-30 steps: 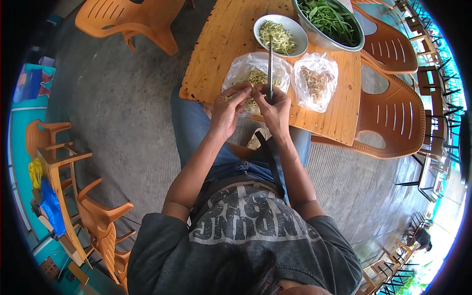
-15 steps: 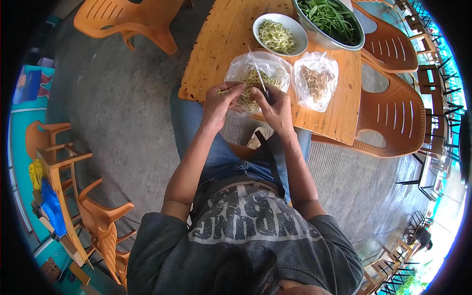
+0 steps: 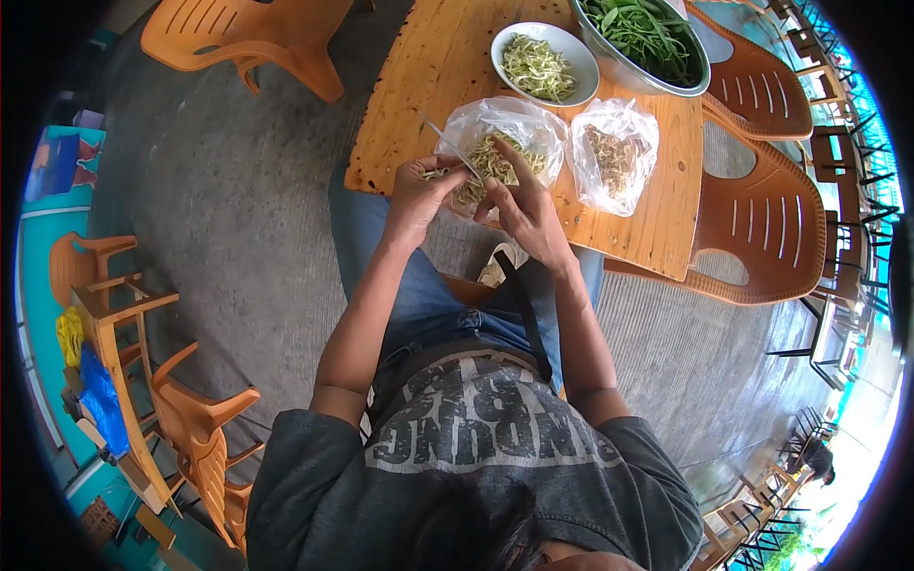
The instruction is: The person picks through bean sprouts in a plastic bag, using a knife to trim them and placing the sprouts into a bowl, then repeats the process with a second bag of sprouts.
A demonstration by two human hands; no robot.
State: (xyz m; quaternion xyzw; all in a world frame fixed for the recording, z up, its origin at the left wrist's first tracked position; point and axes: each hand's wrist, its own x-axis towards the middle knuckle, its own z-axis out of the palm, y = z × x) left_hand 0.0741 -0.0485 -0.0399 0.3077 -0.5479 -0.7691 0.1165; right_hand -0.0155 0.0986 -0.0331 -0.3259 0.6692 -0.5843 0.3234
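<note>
My left hand (image 3: 417,200) is closed on a few bean sprouts (image 3: 436,174), with thumb and fingers pinched together. A knife (image 3: 451,145) is in my right hand (image 3: 529,217), its blade slanting up and left across the left fingertips. The right index finger stretches forward over the plastic bag of bean sprouts (image 3: 500,150); the knife's handle is mostly hidden by the fingers. Just to the right lies a second plastic bag (image 3: 644,128) with brownish trimmings (image 3: 614,157). Beyond the bags stands a white bowl (image 3: 591,84) holding pale sprouts (image 3: 539,68).
A metal basin (image 3: 632,74) of green leaves (image 3: 647,38) stands at the far right of the wooden table (image 3: 405,119). Orange plastic chairs (image 3: 766,224) line the table's right side. Another chair (image 3: 214,43) stands at the upper left.
The knife has swung from pointing up and away to slanting left, toward the left fingers. My right index finger has stretched out. The left hand stays nearly in place.
</note>
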